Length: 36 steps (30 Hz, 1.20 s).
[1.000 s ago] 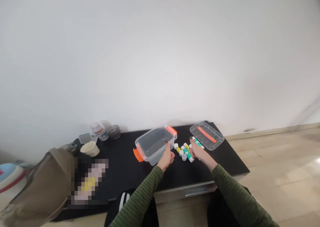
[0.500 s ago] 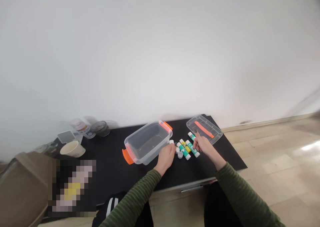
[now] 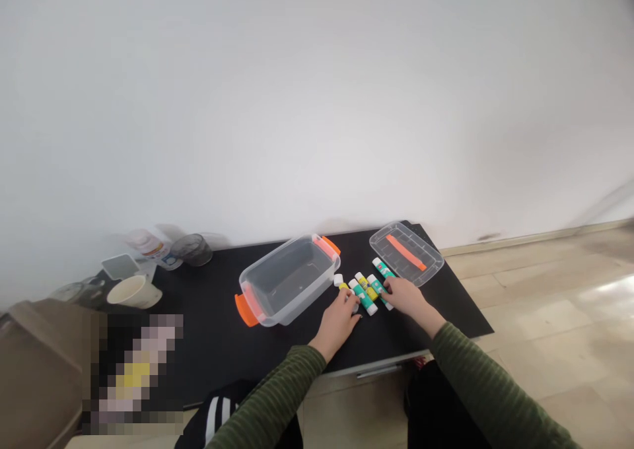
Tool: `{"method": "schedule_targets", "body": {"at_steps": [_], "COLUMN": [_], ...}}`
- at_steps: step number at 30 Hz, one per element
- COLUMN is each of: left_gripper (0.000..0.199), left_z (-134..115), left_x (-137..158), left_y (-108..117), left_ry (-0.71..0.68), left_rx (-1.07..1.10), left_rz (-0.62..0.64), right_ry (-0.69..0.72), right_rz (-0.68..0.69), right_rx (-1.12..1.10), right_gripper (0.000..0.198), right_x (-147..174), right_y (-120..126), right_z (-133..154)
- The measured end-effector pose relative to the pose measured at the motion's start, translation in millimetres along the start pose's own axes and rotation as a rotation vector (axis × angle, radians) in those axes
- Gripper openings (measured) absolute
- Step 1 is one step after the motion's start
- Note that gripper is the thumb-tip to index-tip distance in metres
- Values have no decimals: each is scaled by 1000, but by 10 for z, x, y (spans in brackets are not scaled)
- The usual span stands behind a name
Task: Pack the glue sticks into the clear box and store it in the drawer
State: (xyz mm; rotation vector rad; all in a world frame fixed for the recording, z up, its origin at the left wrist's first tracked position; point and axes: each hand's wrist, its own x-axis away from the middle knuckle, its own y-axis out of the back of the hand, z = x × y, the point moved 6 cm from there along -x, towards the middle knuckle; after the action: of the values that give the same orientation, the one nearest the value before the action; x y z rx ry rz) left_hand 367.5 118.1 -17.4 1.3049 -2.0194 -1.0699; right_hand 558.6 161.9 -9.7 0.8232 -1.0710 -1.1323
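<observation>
My left hand [image 3: 335, 323] is bent over a yellow glue stick [image 3: 343, 287], fingers and thumb around its near end; a white cap [image 3: 339, 280] shows beyond the fingertips. A clear round cap seen earlier is mostly hidden under these fingers. Just right of them lies a green glue stick [image 3: 363, 297], with another yellow glue stick [image 3: 366, 286] beside it. My right hand [image 3: 409, 302] has its fingertips closed on a second green glue stick [image 3: 375, 284], covering part of it. One more green glue stick [image 3: 382, 268] lies just beyond that hand.
A clear plastic box [image 3: 292, 304] with orange latches stands left of the glue sticks. Its lid [image 3: 391, 234] with an orange handle lies at the back right. A paper cup [image 3: 135, 292], a dark glass [image 3: 192, 251] and a bottle [image 3: 153, 249] stand at the left.
My left hand has opened out and shifted onto the yellow glue stick, exposing its yellow body. My right hand has lowered, fingers curling onto the green glue stick. The view has shifted slightly.
</observation>
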Motion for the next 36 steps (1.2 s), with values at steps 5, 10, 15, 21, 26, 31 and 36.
{"method": "schedule_targets", "body": {"at_steps": [5, 10, 15, 21, 26, 31, 36], "left_gripper": [30, 22, 19, 25, 43, 43, 54], "left_z": [54, 23, -31, 110, 96, -18, -19], "left_x": [-5, 15, 53, 65, 132, 242, 265], "left_y": [0, 115, 318, 339, 439, 631, 636], "left_ry": [27, 48, 49, 179, 238, 172, 234], "left_rx": [75, 148, 442, 810, 1123, 1178, 1179], "left_rz": [-70, -124, -226, -212, -171, -150, -142], "right_ry": [27, 40, 39, 210, 385, 447, 475], "right_rz": [-3, 18, -54, 55, 31, -12, -21], "right_rx": [17, 40, -116, -661, -691, -618, -527], "right_gripper": [22, 14, 14, 22, 22, 26, 29], "right_x": [-58, -95, 50, 468, 636, 669, 697], "right_y": [-87, -61, 171, 204, 246, 341, 392], "right_z": [39, 61, 82, 432, 656, 663, 679]}}
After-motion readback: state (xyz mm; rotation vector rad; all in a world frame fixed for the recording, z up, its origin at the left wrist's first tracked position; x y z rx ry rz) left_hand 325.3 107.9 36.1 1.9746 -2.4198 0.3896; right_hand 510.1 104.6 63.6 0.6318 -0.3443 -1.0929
